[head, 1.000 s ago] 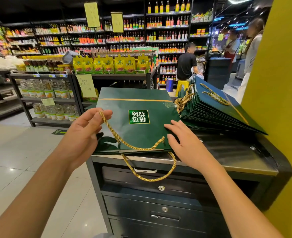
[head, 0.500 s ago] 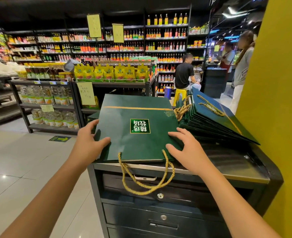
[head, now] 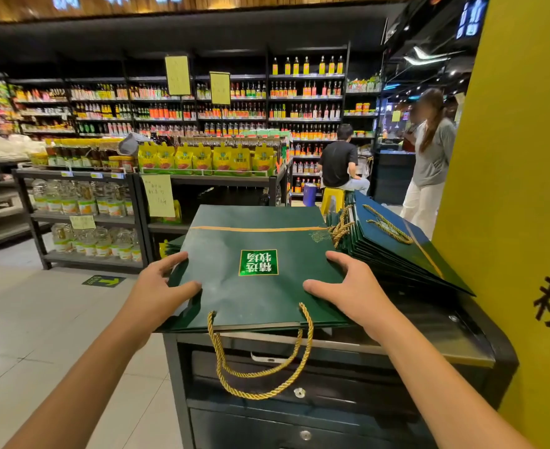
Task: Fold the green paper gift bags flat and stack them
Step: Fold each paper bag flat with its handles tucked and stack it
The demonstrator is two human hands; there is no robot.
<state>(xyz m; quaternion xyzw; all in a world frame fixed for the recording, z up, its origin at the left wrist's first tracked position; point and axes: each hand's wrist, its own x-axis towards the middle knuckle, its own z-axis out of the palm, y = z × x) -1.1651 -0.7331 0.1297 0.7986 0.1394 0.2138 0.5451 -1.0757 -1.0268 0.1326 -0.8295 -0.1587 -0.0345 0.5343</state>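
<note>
A green paper gift bag (head: pixel 234 296) lies flat on the black worktop (head: pixel 435 332), between the two hands. Its near edge overhangs the worktop's front. The left hand (head: pixel 158 288) is spread at the bag's left edge, with the thumb lying on the bag's face and the fingers along the edge; I cannot tell whether they reach beneath it. The right hand (head: pixel 351 286) is spread too, its fingers laid flat on the bag's right edge and its thumb pointing inward on the face.

Midway between the hands sits a square green label (head: pixel 259 262) with white characters, upside down from here, reading 精选牧场. Beyond the fingertips a thin gold stripe (head: pixel 257 228) crosses the bag. Nearer than both wrists, the gold rope handles (head: pixel 260 377) hang over the drawer fronts (head: pixel 348 396).

Just past the right hand, a stack of folded green bags (head: pixel 393 254) leans tilted, with its own gold cords on top, against a yellow pillar (head: pixel 510 189) that bears part of a black character. Beyond the left hand, handwritten yellow notes (head: pixel 158 196), too small to read, hang on shelves of bottles.
</note>
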